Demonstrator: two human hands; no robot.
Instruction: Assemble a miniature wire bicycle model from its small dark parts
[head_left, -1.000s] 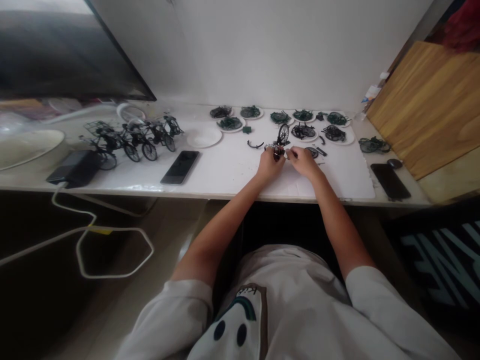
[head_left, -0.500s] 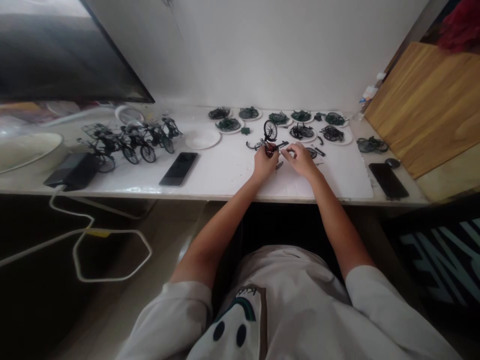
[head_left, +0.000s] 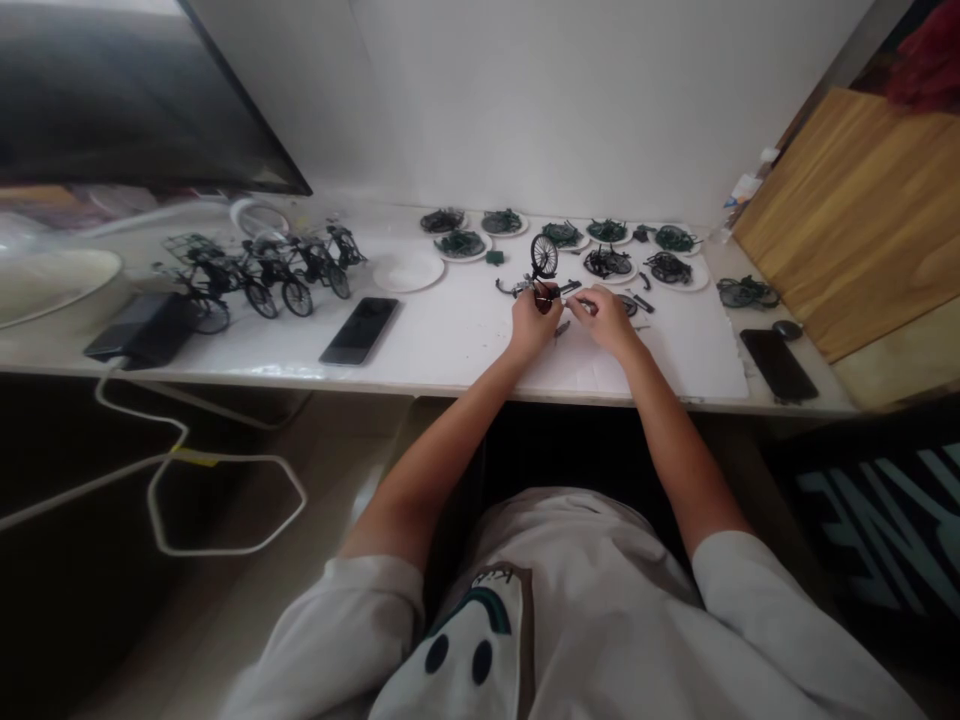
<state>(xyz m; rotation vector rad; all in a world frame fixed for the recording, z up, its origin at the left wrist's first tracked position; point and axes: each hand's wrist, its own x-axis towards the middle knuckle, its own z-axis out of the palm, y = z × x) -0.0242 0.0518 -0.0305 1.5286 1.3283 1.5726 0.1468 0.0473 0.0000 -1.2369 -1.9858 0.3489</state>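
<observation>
My left hand point(head_left: 534, 322) is closed on a partly built model bicycle point(head_left: 544, 257), whose spoked wheel stands up above the fingers. Close beside it, my right hand point(head_left: 606, 315) pinches at the bicycle's right side; whatever lies between those fingertips is too small to make out. A loose spoked wheel point(head_left: 628, 305) and a dark strip-like part point(head_left: 643, 303) lie just beyond the right hand. Below the fingers, a small dark piece point(head_left: 562, 329) rests on the white sheet point(head_left: 480, 345).
Plates of bicycle parts point(head_left: 609, 264) line the back, with a bare white plate point(head_left: 409, 271) to their left. Several assembled model bicycles point(head_left: 281, 275) stand at left near a black phone point(head_left: 360, 331). Another phone point(head_left: 778, 364) and a wooden board point(head_left: 847, 220) are at right.
The view has shifted slightly. Both hands stay together at the model bicycle, with only small finger movement; its upright wheel keeps about the same pose.
</observation>
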